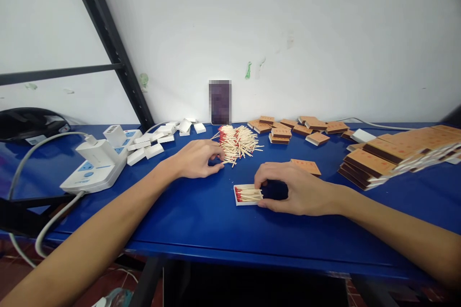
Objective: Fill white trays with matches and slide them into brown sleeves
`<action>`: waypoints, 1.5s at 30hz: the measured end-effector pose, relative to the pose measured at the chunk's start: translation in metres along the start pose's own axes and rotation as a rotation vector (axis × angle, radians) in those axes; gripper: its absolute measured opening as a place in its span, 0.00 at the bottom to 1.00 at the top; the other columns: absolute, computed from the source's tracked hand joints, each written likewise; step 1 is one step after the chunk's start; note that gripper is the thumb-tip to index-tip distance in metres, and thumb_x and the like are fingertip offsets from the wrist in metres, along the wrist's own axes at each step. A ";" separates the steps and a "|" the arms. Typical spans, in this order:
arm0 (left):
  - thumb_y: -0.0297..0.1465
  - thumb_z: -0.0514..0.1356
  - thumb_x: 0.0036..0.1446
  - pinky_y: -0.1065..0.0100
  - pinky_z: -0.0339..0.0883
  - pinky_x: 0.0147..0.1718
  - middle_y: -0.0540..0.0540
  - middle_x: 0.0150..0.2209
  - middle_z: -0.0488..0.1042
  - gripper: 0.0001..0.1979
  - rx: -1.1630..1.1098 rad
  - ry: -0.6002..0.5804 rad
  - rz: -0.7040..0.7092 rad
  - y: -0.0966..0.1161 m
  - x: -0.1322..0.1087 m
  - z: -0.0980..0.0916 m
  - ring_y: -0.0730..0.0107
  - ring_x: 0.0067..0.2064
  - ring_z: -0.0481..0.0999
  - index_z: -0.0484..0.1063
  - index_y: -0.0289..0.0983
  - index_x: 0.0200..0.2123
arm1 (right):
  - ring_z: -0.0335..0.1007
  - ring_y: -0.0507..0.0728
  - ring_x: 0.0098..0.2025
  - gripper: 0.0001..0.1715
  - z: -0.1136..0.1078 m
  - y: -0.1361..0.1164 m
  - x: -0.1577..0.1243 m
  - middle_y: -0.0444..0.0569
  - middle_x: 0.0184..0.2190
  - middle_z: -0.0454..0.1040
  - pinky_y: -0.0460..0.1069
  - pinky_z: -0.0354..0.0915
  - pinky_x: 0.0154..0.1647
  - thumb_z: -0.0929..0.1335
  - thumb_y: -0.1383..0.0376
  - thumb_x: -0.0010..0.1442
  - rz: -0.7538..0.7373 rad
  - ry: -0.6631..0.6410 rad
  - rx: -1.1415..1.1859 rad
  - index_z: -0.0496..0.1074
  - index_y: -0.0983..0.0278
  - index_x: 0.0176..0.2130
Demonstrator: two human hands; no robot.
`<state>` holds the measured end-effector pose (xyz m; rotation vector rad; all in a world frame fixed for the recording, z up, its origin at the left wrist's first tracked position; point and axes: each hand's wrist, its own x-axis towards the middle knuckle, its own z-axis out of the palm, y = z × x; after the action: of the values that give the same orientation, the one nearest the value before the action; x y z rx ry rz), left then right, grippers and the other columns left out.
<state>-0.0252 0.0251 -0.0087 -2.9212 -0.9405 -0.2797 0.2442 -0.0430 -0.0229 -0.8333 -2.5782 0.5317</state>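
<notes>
A white matchbox tray [248, 203] lies on the blue table, part filled with red-headed matches [248, 194]. My right hand [298, 189] grips its right end, fingers on the far side and thumb on the near side. A heap of loose matches [239, 141] is spread behind the tray. At the heap's left edge rests my left hand [201, 158], fingers curved and thumb apart from them, with a gap between. One orange-brown matchbox sleeve [306, 167] lies just behind my right hand and is partly hidden by it.
Empty white trays [151, 144] lie at the back left, beside a white power strip [97, 168] with chargers and cables. Orange-brown matchboxes [281, 134] are scattered at the back right, near long stacked rows [396, 153]. A dark phone [220, 103] leans on the wall.
</notes>
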 end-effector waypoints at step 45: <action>0.30 0.52 0.62 0.69 0.57 0.31 0.50 0.31 0.69 0.06 -0.326 -0.274 -0.063 0.019 -0.003 -0.010 0.72 0.29 0.64 0.67 0.36 0.35 | 0.56 0.49 0.22 0.11 0.008 0.009 0.059 0.40 0.20 0.65 0.46 0.50 0.25 0.68 0.59 0.59 0.194 -0.009 -0.021 0.72 0.63 0.30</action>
<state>-0.0178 0.0068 0.0011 -3.2950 -1.1185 -0.0363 0.2008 -0.0017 -0.0203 -1.0981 -2.5295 0.5653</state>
